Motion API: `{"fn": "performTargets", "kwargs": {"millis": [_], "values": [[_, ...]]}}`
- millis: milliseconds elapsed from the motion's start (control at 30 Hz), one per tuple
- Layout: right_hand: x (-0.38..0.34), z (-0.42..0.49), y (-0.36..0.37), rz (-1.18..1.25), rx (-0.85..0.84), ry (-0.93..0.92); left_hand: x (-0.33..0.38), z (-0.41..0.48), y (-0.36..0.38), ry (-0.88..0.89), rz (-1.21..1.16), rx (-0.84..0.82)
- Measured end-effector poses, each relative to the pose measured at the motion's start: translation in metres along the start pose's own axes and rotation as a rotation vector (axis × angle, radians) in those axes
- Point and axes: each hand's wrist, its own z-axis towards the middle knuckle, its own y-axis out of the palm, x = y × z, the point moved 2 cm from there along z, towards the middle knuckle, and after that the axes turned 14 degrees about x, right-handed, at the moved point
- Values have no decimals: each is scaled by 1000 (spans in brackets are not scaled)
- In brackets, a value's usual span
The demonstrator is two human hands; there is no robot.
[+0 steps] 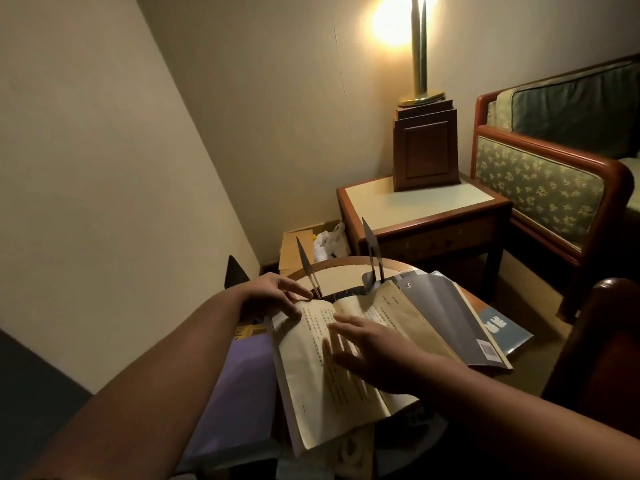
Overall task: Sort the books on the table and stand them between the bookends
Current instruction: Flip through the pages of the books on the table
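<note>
An open book [304, 382] lies on the table [332, 263] right before the upright left bookend [306, 268] and right bookend [370, 251], blocking the gap between them, with the right hand [374, 348] spread flat on its pages, the left hand [273, 292] touching its far corner (whether it pinches the page cannot be told), and a grey book [446, 313] and blue book [502, 327] fanned just beside it.

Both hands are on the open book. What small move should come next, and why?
Probably fold the open book shut. It lies pages up, right hand spread on it, left hand at its far corner, so it cannot stand; no book stands between the bookends behind it yet.
</note>
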Motion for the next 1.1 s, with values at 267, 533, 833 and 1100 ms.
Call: {"fn": "performTargets", "kwargs": {"millis": [267,533,833,1100], "values": [[-54,12,42,175,-18,72,-48,-44,-9,-201,-121,186],[-79,16,37,190,114,61,-68,-74,-17,-393,-664,287],[-69,18,-28,206,144,17,-40,-61,13,-307,-1077,238],[-45,24,-74,14,276,-53,-29,-29,57,-83,-461,245]]}}
